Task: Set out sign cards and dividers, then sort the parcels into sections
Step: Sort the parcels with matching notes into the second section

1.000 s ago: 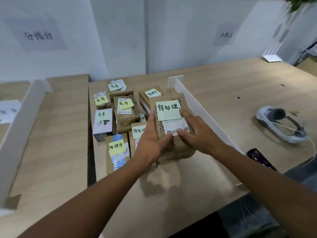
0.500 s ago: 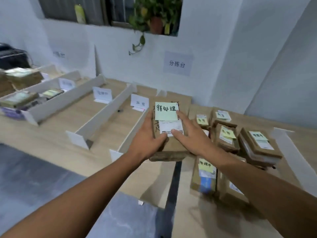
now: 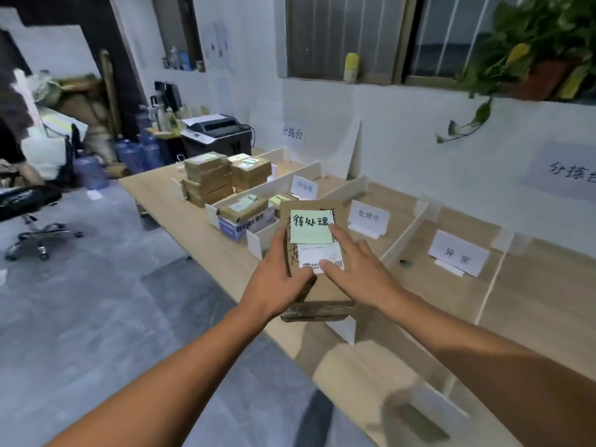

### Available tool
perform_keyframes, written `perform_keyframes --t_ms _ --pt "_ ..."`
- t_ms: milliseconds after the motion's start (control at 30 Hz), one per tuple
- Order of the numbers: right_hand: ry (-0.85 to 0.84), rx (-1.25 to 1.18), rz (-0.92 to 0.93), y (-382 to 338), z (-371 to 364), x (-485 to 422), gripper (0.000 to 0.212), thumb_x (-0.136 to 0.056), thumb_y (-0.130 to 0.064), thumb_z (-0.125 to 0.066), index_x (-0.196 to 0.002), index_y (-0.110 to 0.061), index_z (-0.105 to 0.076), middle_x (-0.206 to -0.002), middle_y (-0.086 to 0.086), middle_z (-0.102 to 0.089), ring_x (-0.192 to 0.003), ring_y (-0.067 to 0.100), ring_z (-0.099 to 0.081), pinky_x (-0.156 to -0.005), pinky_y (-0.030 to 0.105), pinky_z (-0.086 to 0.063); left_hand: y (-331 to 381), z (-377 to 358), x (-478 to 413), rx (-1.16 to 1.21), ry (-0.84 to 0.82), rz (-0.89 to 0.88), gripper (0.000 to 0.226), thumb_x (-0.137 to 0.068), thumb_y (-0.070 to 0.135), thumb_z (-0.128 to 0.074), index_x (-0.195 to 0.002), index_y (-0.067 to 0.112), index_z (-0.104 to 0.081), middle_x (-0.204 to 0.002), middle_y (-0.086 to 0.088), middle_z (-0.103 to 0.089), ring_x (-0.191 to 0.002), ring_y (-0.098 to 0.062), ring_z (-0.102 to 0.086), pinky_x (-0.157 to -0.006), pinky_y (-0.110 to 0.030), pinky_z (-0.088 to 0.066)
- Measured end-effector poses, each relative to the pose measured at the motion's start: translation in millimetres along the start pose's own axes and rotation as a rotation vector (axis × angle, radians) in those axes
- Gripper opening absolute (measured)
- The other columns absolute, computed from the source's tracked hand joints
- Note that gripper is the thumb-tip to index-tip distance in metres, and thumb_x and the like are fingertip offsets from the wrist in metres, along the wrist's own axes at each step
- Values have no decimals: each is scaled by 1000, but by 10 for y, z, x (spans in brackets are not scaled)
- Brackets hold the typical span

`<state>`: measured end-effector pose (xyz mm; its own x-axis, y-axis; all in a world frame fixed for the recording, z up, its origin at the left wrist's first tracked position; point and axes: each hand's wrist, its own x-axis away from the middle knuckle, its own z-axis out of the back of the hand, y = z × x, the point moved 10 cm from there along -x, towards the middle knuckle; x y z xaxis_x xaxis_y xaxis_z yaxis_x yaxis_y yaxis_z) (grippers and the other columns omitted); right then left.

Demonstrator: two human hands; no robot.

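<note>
I hold a flat brown parcel [image 3: 325, 287] in the air above the table's front edge, a green sticky note [image 3: 310, 226] and a white shipping label on its top. My left hand [image 3: 280, 280] grips its left side and my right hand [image 3: 354, 269] lies on its right side, fingers over the label. White dividers [image 3: 408, 235] split the wooden table [image 3: 532, 304] into sections. White sign cards stand in them: one at the far section [image 3: 304, 187], one behind the parcel [image 3: 369, 217], one to the right [image 3: 458, 256]. Sorted parcels [image 3: 246, 206] lie in the far section.
Taller stacks of brown parcels [image 3: 206, 179] stand at the table's far end, a printer [image 3: 216, 132] beyond them. An office chair [image 3: 29, 214] and water bottles [image 3: 129, 153] are on the floor at left. A potted plant [image 3: 529, 56] hangs over the wall ledge.
I lifted the parcel off the pile of unsorted parcels and carried it left along the table. My view swung left with it to the divided sections and sign cards.
</note>
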<state>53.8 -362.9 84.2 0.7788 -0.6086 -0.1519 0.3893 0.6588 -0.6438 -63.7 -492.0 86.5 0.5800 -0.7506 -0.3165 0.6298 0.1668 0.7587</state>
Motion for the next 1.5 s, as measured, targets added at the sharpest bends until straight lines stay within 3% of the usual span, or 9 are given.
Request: perform_keyframes --t_ms 233,400,533,633,800,900,1067,1300,1500 --pt "-99 -20 -25 29 -1075 -1410 74 -93 -60 -54 -152 -58 -10 -125 2 -44 -118 27 -57 -99 37 -46 -1362 268 -946 1 15 96 87 -83 54 -61 -144 71 -1 -134 34 -44 -107 13 -44 -72 4 -32" --pt "-86 -86 -34 300 -1460 -2498 73 -92 -57 -60 -152 -57 -18 -118 -1 -46 -100 17 -59 -83 26 -42 -2091 152 -1930 -4 -56 166 87 -85 55 -61 -144 70 1 -140 28 -46 -113 0 -51 -80 -8 -36" --pt "-90 -88 -87 446 -1470 -3430 71 -93 -56 -58 -152 -56 -19 -140 5 -42 -122 23 -53 -98 35 -44 -2334 122 -2841 -3 -143 151 88 -85 63 -59 -151 59 0 -151 26 -40 -133 -9 -49 -98 -25 -43" --pt "-65 -74 -106 437 -1395 -4094 71 -93 -59 -55 -152 -58 -15 -136 7 -44 -124 27 -52 -97 36 -43 -2495 188 -3557 28 -165 160 93 -85 60 -61 -156 48 -4 -156 17 -41 -134 -15 -50 -108 -37 -48" --pt "18 -41 -179 465 -1388 -5103 69 -91 -66 -51 -148 -63 -13 -132 4 -42 -122 28 -53 -97 39 -45 -2843 268 -4707 77 -224 65 94 -84 52 -63 -159 41 -8 -135 23 -46 -107 3 -53 -75 3 -39" --pt "79 -37 -251 517 -1480 -5641 69 -88 -69 -49 -146 -66 -11 -129 1 -41 -121 29 -54 -94 38 -44 -3161 261 -5348 131 -280 25 92 -87 44 -67 -159 42 -9 -130 32 -43 -112 2 -53 -77 -1 -39" --pt "182 -28 -375 561 -1641 -6366 69 -90 -68 -49 -147 -66 -11 -139 5 -40 -124 28 -53 -97 38 -45 -3631 219 -6309 136 -394 -64 91 -80 54 -63 -153 47 -9 -97 67 -37 -91 36 -47 -64 1 -43" --pt "309 -48 -539 887 -1860 -7157 69 -92 -65 -49 -151 -60 -13 -134 6 -44 -99 19 -49 -81 32 -37 -4039 -170 -7401 112 -617 -120 90 -78 53 -65 -153 45 -15 -136 11 -58 -110 -15 -65 -92 -44 -58" --pt "289 -75 -614 1502 -2326 -7621 71 -92 -63 -49 -153 -57 -12 -138 8 -44 -112 24 -53 -85 34 -38 -4642 -721 -7819 75 -722 -83 96 -78 58 -60 -157 43 -9 -146 8 -52 -109 -18 -59 -93 -34 -54"
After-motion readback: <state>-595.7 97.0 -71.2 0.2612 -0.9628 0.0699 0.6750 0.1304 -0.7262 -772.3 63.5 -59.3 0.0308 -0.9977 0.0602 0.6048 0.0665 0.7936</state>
